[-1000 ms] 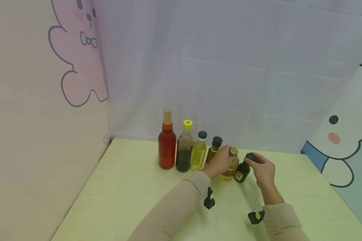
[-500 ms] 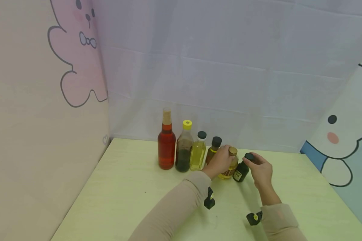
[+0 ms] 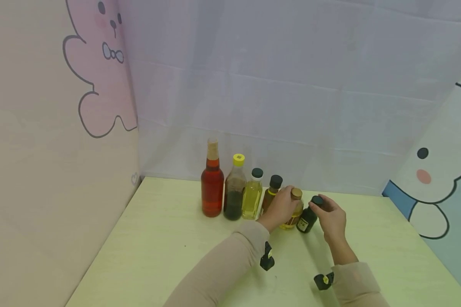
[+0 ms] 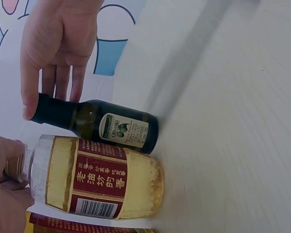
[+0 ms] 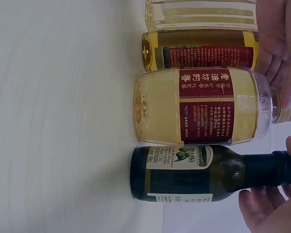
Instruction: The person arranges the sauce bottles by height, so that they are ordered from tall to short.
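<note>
My left hand grips the neck of a clear oil bottle with pale yellow oil, a red label and a gold cap. Beside it, at the row's right end, stands a small dark green olive oil bottle. The thumb and fingers of my right hand pinch that bottle at its dark cap and neck. Both bottles stand upright on the table, side by side and very close. In the head view my left hand partly covers the clear bottle and the black-capped bottle just left of it.
To the left in the row stand a tall red bottle, a dark-liquid bottle with a yellow cap and a square yellow oil bottle. Behind the pale yellow table hangs a white cloth. Printed panels flank both sides.
The olive oil bottle and my right hand have shifted very slightly left, toward the clear oil bottle. My left hand keeps its grip in the same place.
</note>
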A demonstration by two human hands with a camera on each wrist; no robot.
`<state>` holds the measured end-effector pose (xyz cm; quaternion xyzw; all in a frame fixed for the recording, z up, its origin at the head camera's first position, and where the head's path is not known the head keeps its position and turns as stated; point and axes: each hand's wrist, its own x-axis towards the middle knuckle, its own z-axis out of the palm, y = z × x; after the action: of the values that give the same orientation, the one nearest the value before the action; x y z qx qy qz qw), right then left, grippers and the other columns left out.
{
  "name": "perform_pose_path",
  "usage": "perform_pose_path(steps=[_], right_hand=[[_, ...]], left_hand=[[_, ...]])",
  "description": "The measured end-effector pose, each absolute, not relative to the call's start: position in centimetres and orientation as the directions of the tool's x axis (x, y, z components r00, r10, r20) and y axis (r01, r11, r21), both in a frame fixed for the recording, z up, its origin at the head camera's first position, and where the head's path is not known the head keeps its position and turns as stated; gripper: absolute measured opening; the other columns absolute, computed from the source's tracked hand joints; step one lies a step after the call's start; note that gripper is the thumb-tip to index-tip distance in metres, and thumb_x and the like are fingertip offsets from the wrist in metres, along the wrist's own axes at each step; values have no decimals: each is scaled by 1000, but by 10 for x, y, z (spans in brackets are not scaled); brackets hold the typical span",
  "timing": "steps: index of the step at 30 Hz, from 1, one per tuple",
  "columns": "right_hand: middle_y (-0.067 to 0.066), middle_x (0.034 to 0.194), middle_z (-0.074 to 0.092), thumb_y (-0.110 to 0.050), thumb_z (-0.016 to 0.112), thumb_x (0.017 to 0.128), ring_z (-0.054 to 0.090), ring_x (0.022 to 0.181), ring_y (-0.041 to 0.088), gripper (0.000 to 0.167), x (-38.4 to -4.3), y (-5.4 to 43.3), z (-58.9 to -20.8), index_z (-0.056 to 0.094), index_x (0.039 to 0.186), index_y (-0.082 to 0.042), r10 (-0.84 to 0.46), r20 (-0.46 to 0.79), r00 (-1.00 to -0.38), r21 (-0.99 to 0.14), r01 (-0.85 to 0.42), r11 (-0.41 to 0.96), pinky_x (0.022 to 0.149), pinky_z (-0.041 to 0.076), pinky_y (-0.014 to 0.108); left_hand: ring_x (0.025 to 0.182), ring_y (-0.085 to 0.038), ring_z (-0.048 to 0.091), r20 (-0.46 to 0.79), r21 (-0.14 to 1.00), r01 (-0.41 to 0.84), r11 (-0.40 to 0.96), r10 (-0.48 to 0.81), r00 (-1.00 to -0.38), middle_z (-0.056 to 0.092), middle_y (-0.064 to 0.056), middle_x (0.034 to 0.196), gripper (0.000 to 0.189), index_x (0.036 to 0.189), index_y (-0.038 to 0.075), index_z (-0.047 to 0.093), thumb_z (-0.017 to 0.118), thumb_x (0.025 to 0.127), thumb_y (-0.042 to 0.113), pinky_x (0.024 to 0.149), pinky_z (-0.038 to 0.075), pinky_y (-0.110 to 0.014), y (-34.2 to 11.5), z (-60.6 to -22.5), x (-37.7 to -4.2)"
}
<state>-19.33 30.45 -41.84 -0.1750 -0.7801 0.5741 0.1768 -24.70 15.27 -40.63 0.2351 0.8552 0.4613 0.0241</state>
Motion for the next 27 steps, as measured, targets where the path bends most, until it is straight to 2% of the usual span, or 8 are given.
perform_pose_path(steps=[8, 12, 15, 17, 19, 23, 25, 27], right_hand=[[16, 142, 48, -20, 70, 92, 49, 123, 27, 60, -187, 305, -412, 46, 145, -4, 457, 84, -886, -949, 69, 308, 76, 41, 8], [16, 142, 49, -20, 70, 92, 49, 124, 28, 60, -185, 306, -411, 46, 145, -4, 456, 89, -885, -946, 68, 316, 93, 45, 24], [16, 140, 51, -19, 70, 92, 50, 124, 29, 58, -185, 306, -412, 47, 144, -4, 467, 104, -878, -938, 70, 340, 101, 42, 38], [16, 138, 53, -18, 70, 92, 52, 121, 29, 57, -184, 305, -413, 49, 142, -4, 474, 122, -872, -928, 69, 367, 99, 44, 35], [17, 137, 53, -18, 70, 92, 54, 119, 31, 56, -184, 305, -413, 49, 142, -3, 473, 141, -870, -917, 65, 393, 91, 46, 24], [19, 136, 54, -19, 70, 92, 58, 115, 36, 56, -180, 304, -413, 50, 141, -4, 464, 162, -871, -900, 63, 432, 75, 42, 8], [20, 136, 53, -20, 70, 92, 56, 116, 37, 56, -178, 304, -412, 50, 141, -4, 459, 171, -872, -894, 59, 445, 78, 45, 13], [21, 136, 53, -20, 70, 92, 56, 117, 39, 56, -176, 303, -412, 50, 141, -4, 457, 182, -871, -885, 58, 462, 85, 49, 25]], left_hand=[[126, -19, 49, 185, 801, 380, 462, 413, -892, 50, -9, 140, 51, 145, 4, 42, 59, 99, 20, 99, 43, -29, 152, -407, -240], [128, -19, 47, 185, 810, 371, 453, 403, -896, 49, -9, 142, 52, 146, 4, 41, 59, 100, 21, 101, 41, -30, 151, -407, -237], [129, -20, 46, 174, 825, 353, 442, 394, -902, 47, -9, 144, 54, 147, 5, 39, 58, 100, 23, 103, 40, -32, 151, -407, -235], [129, -20, 46, 174, 833, 345, 433, 388, -905, 47, -7, 144, 53, 147, 6, 40, 57, 100, 24, 103, 40, -33, 150, -408, -232], [126, -20, 49, 187, 839, 350, 417, 382, -905, 50, -6, 141, 51, 145, 8, 43, 58, 100, 25, 101, 42, -34, 148, -409, -229], [119, -19, 55, 216, 837, 377, 398, 392, -894, 55, -5, 134, 48, 142, 8, 46, 58, 99, 24, 96, 46, -33, 143, -411, -223], [116, -18, 56, 224, 835, 389, 390, 406, -886, 56, -4, 131, 48, 142, 9, 45, 60, 98, 22, 94, 47, -33, 140, -413, -220], [118, -17, 55, 215, 838, 389, 383, 423, -880, 54, -2, 134, 52, 145, 11, 42, 61, 98, 21, 94, 47, -33, 136, -415, -218]])
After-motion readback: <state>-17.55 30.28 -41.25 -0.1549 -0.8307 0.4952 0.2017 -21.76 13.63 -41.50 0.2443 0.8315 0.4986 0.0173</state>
